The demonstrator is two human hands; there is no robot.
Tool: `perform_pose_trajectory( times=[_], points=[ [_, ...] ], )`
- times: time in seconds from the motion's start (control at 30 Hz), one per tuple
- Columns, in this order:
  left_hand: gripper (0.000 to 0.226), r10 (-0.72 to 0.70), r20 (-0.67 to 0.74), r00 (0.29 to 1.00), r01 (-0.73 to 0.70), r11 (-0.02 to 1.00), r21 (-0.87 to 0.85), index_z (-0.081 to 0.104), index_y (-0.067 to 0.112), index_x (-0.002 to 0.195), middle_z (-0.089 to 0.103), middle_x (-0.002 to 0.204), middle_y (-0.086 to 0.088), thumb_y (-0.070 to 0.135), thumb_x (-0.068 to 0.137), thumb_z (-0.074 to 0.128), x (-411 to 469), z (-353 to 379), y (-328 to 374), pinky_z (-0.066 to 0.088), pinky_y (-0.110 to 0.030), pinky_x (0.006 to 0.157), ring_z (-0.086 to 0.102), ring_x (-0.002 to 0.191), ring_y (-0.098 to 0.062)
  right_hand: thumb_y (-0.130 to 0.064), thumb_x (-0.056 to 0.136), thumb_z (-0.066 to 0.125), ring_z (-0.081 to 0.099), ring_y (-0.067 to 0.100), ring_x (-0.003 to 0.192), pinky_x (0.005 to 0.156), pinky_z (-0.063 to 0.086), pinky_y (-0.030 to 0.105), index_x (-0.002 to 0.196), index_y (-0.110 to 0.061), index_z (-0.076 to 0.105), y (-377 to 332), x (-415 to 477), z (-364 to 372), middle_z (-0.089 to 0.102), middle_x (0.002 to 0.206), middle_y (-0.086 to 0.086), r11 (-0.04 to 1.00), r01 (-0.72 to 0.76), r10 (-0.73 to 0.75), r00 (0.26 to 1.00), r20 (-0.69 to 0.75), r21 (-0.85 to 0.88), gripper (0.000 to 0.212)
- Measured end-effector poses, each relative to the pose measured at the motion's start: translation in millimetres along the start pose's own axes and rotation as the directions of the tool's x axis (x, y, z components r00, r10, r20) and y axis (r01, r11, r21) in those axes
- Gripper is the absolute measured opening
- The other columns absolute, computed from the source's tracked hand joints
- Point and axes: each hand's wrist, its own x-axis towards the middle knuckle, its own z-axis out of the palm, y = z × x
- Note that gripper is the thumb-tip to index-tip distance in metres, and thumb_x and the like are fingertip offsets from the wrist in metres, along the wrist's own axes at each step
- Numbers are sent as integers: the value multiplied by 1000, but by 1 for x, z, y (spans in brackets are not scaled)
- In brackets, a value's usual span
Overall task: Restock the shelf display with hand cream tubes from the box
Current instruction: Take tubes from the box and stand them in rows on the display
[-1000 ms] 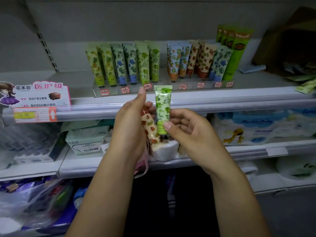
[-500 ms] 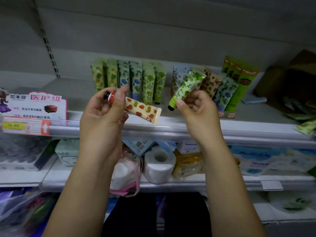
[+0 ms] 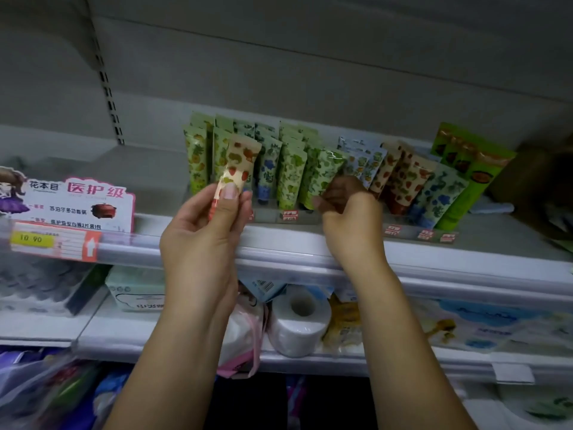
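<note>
Slotting 1 green tube (image 3: 325,173) into the display rack (image 3: 418,234), the right hand (image 3: 352,218) pinches its lower end just beyond its fingertips, among the standing rows. The left hand (image 3: 201,234) pinches 1 strawberry-print tube (image 3: 240,159) upright above its thumb, not yet placed. The rack looks nearly full; these 2 tubes are left to seat.

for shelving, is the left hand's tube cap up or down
Cap down: fruit-print tube in left hand has its flat crimp on top.
</note>
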Motion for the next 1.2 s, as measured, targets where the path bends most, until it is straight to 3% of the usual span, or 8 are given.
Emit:
perform_pose_trajectory(
  times=[0.1,0.2,0.27,0.4,0.53,0.73,0.9,1.2],
  points=[
    [46,-10,20,1000,9,1000,12,61,-7,130,76,108,-14,5,87,72,4,-1,-10,59,-24,85,76,98,-22,6,88,58,67,18,92,87,56,34,89,-32,57,-1,-3,5,69,91,-4,998,29,-27,999,45,-56,38],
    [38,28,38,999,-32,995,90,64,-2,126,77,104,-12,8,91,71,4,-5,-15,58,-26,88,75,96,-19,1,89,58,66,26,93,85,57,40,103,-13,65,3,-3,7,70,97,8,984,65,-57,997,47,-169,21],
    [35,50,34,998,-54,991,120,65,0,125,76,108,-13,9,92,71,5,-6,-16,59,-30,90,75,95,-17,-5,91,62,65,25,87,77,55,34,101,-10,65,6,-3,8,69,93,10,975,69,-61,997,46,-210,11],
    [38,56,15,998,-57,993,103,61,0,127,73,109,-13,11,92,71,7,-5,-17,59,-33,92,75,96,-16,-15,93,66,59,14,76,62,39,17,98,-25,57,3,-7,7,66,85,-1,979,106,-103,994,26,-176,15],
    [36,55,29,998,-58,991,122,63,3,125,74,109,-12,13,90,72,6,-6,-17,58,-30,90,75,97,-16,-16,92,67,53,7,67,53,39,8,97,-23,57,2,-8,6,64,82,-2,977,92,-89,996,24,-195,12],
    [40,51,34,998,-55,992,115,61,1,127,73,108,-12,12,90,71,7,-7,-17,58,-30,89,75,96,-16,-18,91,70,53,12,77,61,33,10,94,-21,58,0,-9,5,55,78,-11,985,66,-69,998,-9,-162,13],
    [34,43,47,998,-49,990,136,62,2,125,73,108,-12,10,92,70,8,-8,-18,58,-31,91,74,96,-16,-20,92,69,52,13,76,62,32,12,101,-11,66,1,-9,6,59,84,-1,979,61,-65,998,-11,-195,14],
    [31,5,143,990,-23,992,127,62,9,120,74,115,-13,11,90,69,7,-11,-11,57,-35,95,73,103,-20,-18,93,65,54,16,77,61,31,16,88,-10,64,-5,-12,0,61,82,2,975,59,-56,998,20,-212,9]
  ],
)
